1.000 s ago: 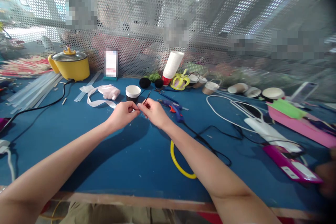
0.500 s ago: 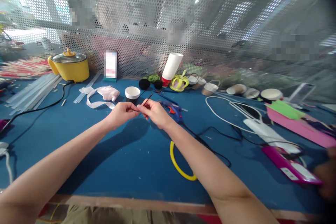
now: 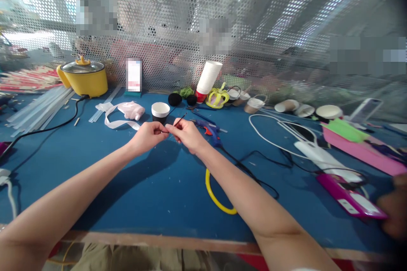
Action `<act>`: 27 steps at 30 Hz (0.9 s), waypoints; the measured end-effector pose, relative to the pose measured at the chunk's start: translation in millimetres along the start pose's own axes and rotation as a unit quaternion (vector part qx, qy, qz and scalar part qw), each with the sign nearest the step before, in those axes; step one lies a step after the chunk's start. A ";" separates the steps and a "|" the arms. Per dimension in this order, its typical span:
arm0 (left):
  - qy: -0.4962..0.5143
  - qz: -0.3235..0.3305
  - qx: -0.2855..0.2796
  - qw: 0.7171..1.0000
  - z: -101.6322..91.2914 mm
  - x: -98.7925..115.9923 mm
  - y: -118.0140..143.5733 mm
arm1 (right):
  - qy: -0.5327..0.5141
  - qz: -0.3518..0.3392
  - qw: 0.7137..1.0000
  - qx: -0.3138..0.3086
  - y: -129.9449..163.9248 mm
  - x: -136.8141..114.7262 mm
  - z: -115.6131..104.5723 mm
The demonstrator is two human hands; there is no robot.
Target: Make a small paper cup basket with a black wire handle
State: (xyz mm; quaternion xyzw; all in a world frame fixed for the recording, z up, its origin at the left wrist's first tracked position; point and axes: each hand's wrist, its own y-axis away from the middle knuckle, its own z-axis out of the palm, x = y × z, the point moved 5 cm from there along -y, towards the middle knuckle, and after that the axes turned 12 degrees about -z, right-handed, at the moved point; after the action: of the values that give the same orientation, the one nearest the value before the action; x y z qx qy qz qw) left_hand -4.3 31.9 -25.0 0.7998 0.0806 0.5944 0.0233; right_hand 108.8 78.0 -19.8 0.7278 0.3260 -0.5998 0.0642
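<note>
1. While the two hands meet above the blue table (image 3: 178,203), a thin dark strip (image 3: 181,118) spans their fingertips, its free end slanting up and rightward past the right hand.
2. Left hand (image 3: 149,137): thumb and forefinger are pinched together on the strip's lower end; the other fingers are curled and partly hidden.
3. Right hand (image 3: 188,134): thumb and forefinger grip the strip farther along, the thumb almost touching the left fingertips.
4. Just beyond the hands stands an upright paper cup (image 3: 160,109), white above and black below, its foot partly masked by the left hand.
5. Left of the cup lies a pale pink ribbon (image 3: 132,111), bunched at one end and looped at the other.
6. Right of the right hand rests a blue glue gun (image 3: 215,136) with an orange trigger; its black cord (image 3: 244,172) trails rightward.
7. Nearer the person, a curved yellow piece (image 3: 212,194) passes partly beneath the right forearm.
8. Behind, a tilted stack of white cups (image 3: 209,76) stands beside a yellow openwork piece (image 3: 218,97).
</note>
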 end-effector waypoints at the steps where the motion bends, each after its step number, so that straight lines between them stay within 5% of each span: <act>1: 0.009 -0.005 -0.003 1.000 0.0 0.1 0.0 | -0.005 0.004 1.000 0.001 0.0 0.6 -0.1; 10: 0.177 -0.115 -0.106 0.972 4.5 -2.9 1.7 | -0.130 0.016 0.989 -0.063 -2.1 0.9 3.8; 27: 0.002 0.012 -0.018 1.000 5.0 -1.2 1.3 | 0.116 -0.043 0.992 0.017 0.1 -0.8 -2.7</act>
State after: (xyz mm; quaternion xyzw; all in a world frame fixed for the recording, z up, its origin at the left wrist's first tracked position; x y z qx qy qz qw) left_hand 0.2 30.8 -27.4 0.7988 0.0603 0.5978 0.0300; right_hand 111.1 78.9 -18.4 0.7788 0.3522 -0.5190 -0.0122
